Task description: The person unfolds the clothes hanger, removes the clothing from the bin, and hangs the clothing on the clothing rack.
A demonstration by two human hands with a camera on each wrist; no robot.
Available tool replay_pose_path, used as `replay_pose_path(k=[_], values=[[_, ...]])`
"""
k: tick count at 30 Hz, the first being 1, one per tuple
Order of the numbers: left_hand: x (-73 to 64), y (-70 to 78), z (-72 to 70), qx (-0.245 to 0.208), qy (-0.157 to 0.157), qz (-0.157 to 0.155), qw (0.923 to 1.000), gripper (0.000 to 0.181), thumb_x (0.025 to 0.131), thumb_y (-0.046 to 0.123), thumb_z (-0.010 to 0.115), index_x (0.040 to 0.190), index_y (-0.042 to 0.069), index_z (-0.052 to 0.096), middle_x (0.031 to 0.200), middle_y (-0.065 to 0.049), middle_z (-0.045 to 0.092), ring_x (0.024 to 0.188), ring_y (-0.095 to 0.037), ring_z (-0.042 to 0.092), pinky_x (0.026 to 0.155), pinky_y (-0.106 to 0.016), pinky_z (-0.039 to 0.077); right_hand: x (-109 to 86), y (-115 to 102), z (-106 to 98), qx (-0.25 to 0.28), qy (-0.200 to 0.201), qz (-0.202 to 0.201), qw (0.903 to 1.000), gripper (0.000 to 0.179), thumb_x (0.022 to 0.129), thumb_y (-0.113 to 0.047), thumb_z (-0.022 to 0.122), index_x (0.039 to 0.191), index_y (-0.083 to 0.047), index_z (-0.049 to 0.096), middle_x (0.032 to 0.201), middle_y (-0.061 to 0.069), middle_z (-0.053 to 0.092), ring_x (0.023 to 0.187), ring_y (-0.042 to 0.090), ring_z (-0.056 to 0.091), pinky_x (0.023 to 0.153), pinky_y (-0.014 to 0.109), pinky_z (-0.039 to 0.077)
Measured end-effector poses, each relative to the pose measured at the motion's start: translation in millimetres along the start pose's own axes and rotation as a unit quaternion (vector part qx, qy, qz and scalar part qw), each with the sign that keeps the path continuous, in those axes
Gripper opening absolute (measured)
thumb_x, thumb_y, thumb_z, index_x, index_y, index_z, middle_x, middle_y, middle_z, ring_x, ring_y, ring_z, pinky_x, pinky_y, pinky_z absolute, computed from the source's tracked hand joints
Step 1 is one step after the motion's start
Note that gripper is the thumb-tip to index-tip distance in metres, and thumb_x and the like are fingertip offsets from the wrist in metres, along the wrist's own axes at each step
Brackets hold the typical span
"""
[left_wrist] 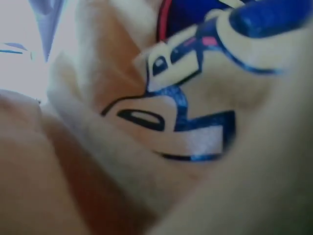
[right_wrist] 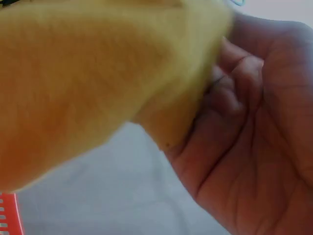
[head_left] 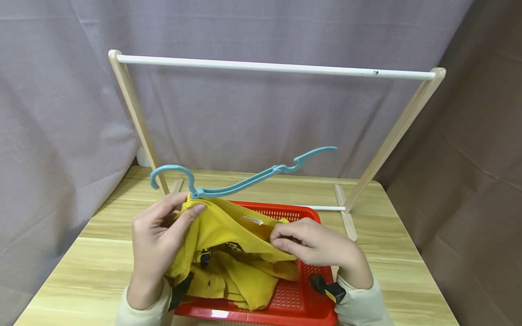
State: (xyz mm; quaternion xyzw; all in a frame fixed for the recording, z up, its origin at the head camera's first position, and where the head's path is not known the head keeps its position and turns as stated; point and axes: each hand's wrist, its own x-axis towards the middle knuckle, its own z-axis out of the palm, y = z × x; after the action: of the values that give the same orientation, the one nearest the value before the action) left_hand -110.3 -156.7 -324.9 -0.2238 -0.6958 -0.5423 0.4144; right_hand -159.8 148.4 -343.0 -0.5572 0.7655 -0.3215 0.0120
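Observation:
In the head view a yellow shirt (head_left: 228, 226) with a dark print is held up by its neck edge, its lower part lying in a red basket (head_left: 311, 312). My left hand (head_left: 159, 240) pinches the shirt at the left, right at the hook end of a light blue folding hanger (head_left: 240, 184). The hanger rises out to the right above the neck opening, with a second curved end in the air. My right hand (head_left: 314, 242) pinches the right side of the neck edge. Close up in the left wrist view is the shirt's printed lettering (left_wrist: 190, 127).
A wooden garment rack with a white top rail (head_left: 277, 68) stands behind the basket. Its right foot (head_left: 345, 213) rests on the wood-grain table (head_left: 391, 253). Grey curtain (head_left: 261, 117) hangs behind, with a brownish one (head_left: 469, 158) at the right.

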Motion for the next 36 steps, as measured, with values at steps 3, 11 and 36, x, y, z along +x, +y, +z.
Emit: replay_pose_path(k=[3, 11, 36], values=[[0.7, -1.2, -3.3, 0.013, 0.008, -0.005, 0.9999, 0.03, 0.072, -0.018, 0.08, 0.098, -0.003, 0.077, 0.087, -0.007, 0.074, 0.059, -0.003, 0.056, 0.045, -0.014, 0.041, -3.0, -1, -3, -0.005, -0.005, -0.006, 1.0, 0.003, 0.099, -0.022, 0.066, 0.098, -0.02, 0.065, 0.079, -0.015, 0.054, 0.067, -0.003, 0.046, 0.059, 0.015, 0.043], [2.6, -2.6, -9.0, 0.022, 0.011, -0.014, 0.9996, 0.031, 0.072, -0.019, 0.08, 0.099, -0.004, 0.077, 0.094, -0.012, 0.076, 0.069, -0.005, 0.063, 0.055, -0.012, 0.049, -15.9, -2, -17, -0.031, 0.056, -0.007, 0.9979, 0.012, 0.09, -0.017, 0.078, 0.089, -0.023, 0.067, 0.082, -0.016, 0.06, 0.072, -0.001, 0.053, 0.065, 0.017, 0.047], [6.2, -11.4, -23.2, 0.009, -0.088, 0.008, 0.996, 0.035, 0.067, -0.021, 0.081, 0.096, -0.002, 0.079, 0.093, -0.011, 0.076, 0.082, -0.008, 0.069, 0.068, -0.015, 0.052, -32.2, 12, -57, -0.028, 0.264, -0.134, 0.9548, 0.004, 0.088, 0.0, 0.075, 0.088, 0.002, 0.072, 0.079, 0.008, 0.068, 0.075, 0.013, 0.061, 0.075, 0.022, 0.049]])
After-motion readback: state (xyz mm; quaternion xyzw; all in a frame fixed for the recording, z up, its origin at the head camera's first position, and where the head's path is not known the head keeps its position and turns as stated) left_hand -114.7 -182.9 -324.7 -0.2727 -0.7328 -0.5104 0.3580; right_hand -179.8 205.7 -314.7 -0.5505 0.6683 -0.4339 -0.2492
